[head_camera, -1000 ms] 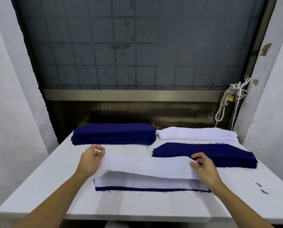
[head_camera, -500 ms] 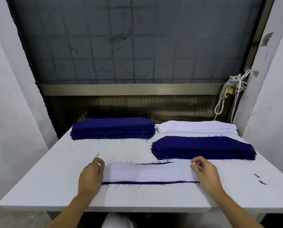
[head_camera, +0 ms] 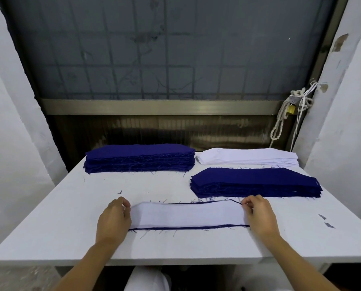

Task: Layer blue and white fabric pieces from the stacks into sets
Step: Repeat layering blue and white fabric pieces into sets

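A left hand (head_camera: pixel 114 219) and a right hand (head_camera: pixel 260 217) pinch the ends of a long white fabric strip (head_camera: pixel 188 215), laid flat over a dark blue fabric piece (head_camera: pixel 185 228) on a white table (head_camera: pixel 49 238).

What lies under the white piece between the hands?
Under the white piece lies a blue piece: its frayed edge peeks out along the near side, a thin line along the far side. The rest is covered; further layers cannot be told.

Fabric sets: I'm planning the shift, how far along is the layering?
Done: one white piece lies on a blue piece, edges nearly matched. In hand: left hand and right hand pinch its ends. Left: the far blue stack, near blue stack and white stack are thick, so most sets seem unmade.
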